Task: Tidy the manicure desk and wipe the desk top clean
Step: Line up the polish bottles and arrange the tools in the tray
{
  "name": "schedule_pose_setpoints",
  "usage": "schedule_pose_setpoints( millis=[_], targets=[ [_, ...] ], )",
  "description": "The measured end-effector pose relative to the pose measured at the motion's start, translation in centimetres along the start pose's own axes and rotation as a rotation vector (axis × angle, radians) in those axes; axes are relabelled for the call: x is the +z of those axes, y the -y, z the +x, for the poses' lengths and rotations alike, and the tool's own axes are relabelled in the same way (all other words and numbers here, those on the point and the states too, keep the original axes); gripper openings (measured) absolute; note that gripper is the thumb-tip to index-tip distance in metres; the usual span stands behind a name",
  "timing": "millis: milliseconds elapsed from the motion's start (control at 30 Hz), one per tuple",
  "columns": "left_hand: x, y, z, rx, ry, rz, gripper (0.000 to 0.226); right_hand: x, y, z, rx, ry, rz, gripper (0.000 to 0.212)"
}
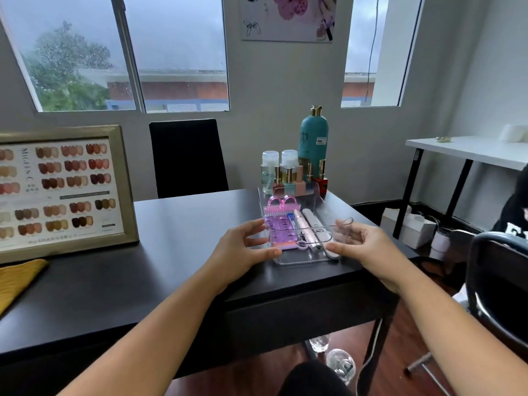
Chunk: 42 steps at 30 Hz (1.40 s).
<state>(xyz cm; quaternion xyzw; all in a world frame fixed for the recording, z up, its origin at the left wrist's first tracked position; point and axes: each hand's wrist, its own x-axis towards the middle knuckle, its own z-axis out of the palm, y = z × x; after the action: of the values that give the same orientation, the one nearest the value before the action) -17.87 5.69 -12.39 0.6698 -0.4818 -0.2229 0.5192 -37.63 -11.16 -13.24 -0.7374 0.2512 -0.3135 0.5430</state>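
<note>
Soft grey daylight from windows beyond the fingers; dull sheen on tabletop; faint shadows; wide-angle bending at edges; slight overall softness.

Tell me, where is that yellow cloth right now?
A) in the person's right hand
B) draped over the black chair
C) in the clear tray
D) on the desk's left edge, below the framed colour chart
D: the yellow cloth lies on the desk at far left, just below the colour chart, while both hands are at the tray.
</note>
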Motion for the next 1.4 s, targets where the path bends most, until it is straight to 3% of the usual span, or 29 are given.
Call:
schedule_pose_setpoints(
  millis=[133, 467, 833, 1167, 1233, 1400],
  targets=[
    [3.0, -0.5, 2.7, 0.006, 0.009, 0.016, 0.082, -3.1, -1.0, 1.7, 0.050, -0.001, -0.056, 0.109],
    [6.2, -0.6, 7.2, 0.001, -0.063, 0.029, 0.075, -6.0, -2.3, 6.0, 0.073, -0.021, -0.129, 0.118],
    [7.3, 0.1, 9.2, 0.005, -0.136, 0.117, 0.073, -6.3, -3.7, 8.4, 0.007, -0.035, -0.194, 0.076],
    [7.4, 0.2, 9.7, 0.001, -0.152, 0.112, 0.069, -6.2, -3.9, 9.5, 0.026, -0.087, -0.213, 0.071],
    [7.4, 0.2, 9.7, 0.008, -0.152, 0.121, 0.068, -6.2, -4.0, 9.5, 0.029, -0.096, -0.222, 0.075],
    [7.3, 0.2, 9.4, 0.021, -0.128, 0.127, 0.069, -6.3, -3.8, 8.7, 0.036, -0.106, -0.171, 0.112]
  ],
)
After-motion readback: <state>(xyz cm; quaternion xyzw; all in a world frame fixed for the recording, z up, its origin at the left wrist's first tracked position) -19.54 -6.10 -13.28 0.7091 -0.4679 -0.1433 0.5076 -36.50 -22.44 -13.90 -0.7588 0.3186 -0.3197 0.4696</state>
